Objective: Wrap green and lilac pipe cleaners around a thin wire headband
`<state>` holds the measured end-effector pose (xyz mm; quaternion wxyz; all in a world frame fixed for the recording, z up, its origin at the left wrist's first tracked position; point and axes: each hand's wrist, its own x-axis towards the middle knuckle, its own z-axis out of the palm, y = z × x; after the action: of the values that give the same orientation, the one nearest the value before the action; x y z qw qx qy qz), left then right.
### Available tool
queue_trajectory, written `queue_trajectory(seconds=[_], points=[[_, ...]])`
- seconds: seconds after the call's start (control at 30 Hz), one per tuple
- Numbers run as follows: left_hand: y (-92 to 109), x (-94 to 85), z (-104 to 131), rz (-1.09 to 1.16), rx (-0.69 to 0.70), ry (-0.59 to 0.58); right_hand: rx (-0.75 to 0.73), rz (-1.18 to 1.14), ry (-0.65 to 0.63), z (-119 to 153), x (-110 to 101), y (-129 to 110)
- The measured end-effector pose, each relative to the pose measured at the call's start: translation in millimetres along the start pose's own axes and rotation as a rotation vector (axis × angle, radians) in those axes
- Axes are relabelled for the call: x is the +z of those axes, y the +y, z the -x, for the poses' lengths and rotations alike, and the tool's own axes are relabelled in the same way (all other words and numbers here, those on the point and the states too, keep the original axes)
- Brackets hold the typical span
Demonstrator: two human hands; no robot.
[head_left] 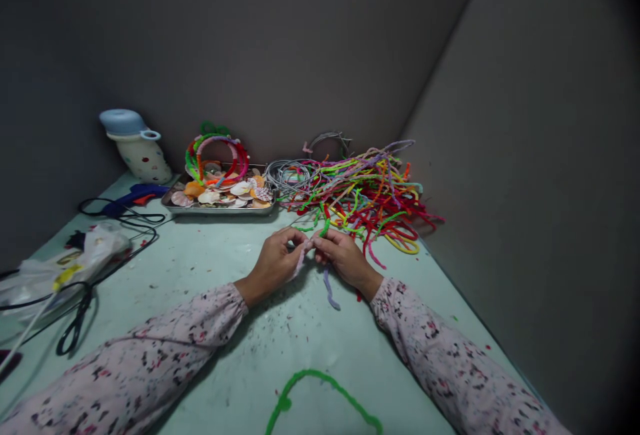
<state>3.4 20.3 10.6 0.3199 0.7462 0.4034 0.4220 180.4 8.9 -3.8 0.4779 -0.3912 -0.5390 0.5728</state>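
Note:
Over the middle of the table, my left hand (278,258) and my right hand (346,256) meet at the fingertips. Between them is a pale pink-lilac pipe cleaner (300,261), pinched by the left fingers, with its end hanging below. The right thumb and fingers are closed on it too, close to a bright green pipe cleaner (325,227) that sticks up from that hand. A lilac pipe cleaner end (330,290) shows below the right hand. Whether these pieces are joined is hidden by the fingers. Nearer me lies a curved green pipe cleaner (320,373).
Behind the hands, a metal tray (220,211) holds seashells (240,188) and colourful wrapped hoops (220,145). Beside it are coiled grey wire (290,175) and a heap of pipe cleaners (380,188). At left stand a bottle (143,155), a blue glue gun (127,198), black cables and a plastic bag (103,248).

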Motion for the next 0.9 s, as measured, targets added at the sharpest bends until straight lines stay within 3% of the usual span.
queue_trajectory(seconds=[0.9], points=[[4.1, 0.0, -1.3, 0.026, -0.014, 0.004, 0.013, 0.055, 0.015, 2.0, 2.4, -3.9]])
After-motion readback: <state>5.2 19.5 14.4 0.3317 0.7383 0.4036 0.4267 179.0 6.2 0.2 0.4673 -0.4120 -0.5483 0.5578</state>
